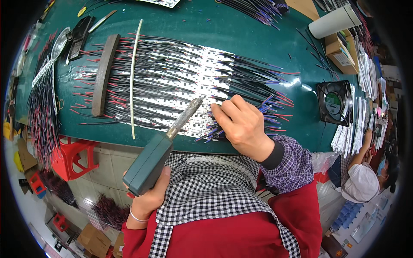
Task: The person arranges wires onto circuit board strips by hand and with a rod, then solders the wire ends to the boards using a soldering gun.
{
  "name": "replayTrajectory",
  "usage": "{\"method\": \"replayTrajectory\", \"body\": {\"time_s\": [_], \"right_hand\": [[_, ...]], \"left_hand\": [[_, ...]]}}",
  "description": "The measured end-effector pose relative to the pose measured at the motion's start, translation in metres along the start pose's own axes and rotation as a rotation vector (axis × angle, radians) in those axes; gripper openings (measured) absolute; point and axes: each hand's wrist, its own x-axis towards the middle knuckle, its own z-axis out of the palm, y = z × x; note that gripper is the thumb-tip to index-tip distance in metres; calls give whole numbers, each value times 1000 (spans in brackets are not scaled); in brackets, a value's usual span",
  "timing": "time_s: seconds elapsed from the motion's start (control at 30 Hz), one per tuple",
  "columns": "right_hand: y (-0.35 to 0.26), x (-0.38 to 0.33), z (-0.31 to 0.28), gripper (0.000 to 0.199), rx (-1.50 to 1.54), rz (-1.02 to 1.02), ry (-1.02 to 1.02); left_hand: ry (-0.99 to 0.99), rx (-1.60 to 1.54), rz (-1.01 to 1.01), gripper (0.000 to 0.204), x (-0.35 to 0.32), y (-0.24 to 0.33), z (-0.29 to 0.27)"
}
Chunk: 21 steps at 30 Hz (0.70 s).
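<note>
My left hand (154,191) is wrapped round a dark green soldering gun (150,164). Its long metal tip reaches up and right over a white circuit board panel (211,73). Close to the tip, my right hand (244,125) bends over the panel's right edge with thumb and fingers pinched together; what they pinch is hidden. Black wires with red ends (172,81) lie in rows across the panel's left part. From its right edge fan out more black wires, with blue and red ends (254,71); several pass beneath my right hand.
A grey bar (104,77) and a thin pale strip (136,77) lie across the left wires. A small fan (334,102), a white cylinder (335,21) and a cardboard box (342,51) stand to the right. A red stool (75,159) is below the table's left edge. Another person (365,180) sits far right.
</note>
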Motion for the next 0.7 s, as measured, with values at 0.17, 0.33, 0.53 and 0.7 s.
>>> {"method": "replayTrajectory", "body": {"time_s": [0.17, 0.33, 0.53, 0.7], "right_hand": [[3, -4, 3, 36, 51, 46, 12], [4, -4, 3, 35, 83, 39, 28], [5, -3, 6, 24, -5, -22, 59], [2, -2, 6, 22, -37, -63, 75]], "left_hand": [[-73, -30, -64, 35, -1, 2, -5], [48, -232, -147, 22, 12, 10, 7], [-38, -135, -75, 15, 24, 20, 3], [-72, -33, 11, 13, 27, 23, -1]]}}
